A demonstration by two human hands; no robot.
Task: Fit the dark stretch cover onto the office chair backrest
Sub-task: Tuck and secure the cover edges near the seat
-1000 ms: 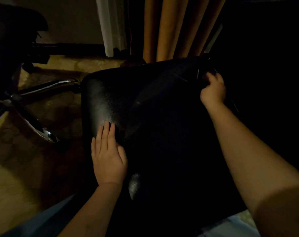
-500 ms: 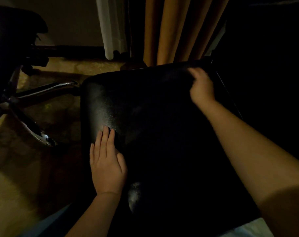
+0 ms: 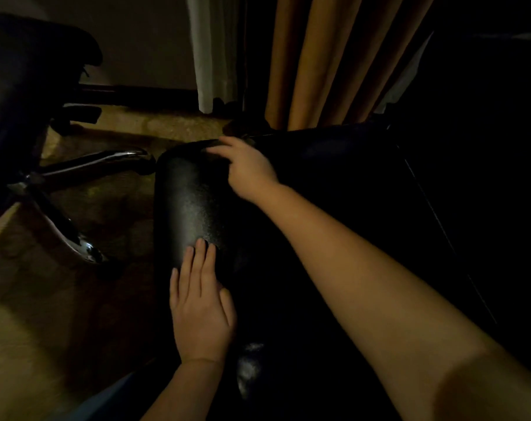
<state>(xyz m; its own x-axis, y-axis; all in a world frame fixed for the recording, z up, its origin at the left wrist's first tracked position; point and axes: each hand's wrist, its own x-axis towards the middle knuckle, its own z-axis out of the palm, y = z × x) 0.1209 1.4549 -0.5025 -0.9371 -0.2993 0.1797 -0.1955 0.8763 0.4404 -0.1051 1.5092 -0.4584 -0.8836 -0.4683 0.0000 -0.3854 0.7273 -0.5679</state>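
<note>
From my remote seat I see the office chair backrest (image 3: 191,208) lying across the middle of the head view, its glossy black surface catching light along the left strip. The dark stretch cover (image 3: 334,177) shows as a duller, matte black area over the right part of the backrest, though in this dim light I cannot trace its edge with confidence. My left hand (image 3: 202,305) lies flat on the near left part of the backrest, fingers straight and together, pressing down and grasping nothing. My right hand (image 3: 246,168) reaches across to the far left corner of the backrest, its fingers (image 3: 217,151) bent down onto the top edge; whether they pinch the cover there or only touch it I cannot tell. To the left, on the patterned carpet (image 3: 121,208), stands the chrome star base (image 3: 91,165) of another chair, well apart from the hands. Orange curtains (image 3: 318,56) and a white curtain (image 3: 212,50) hang behind
</note>
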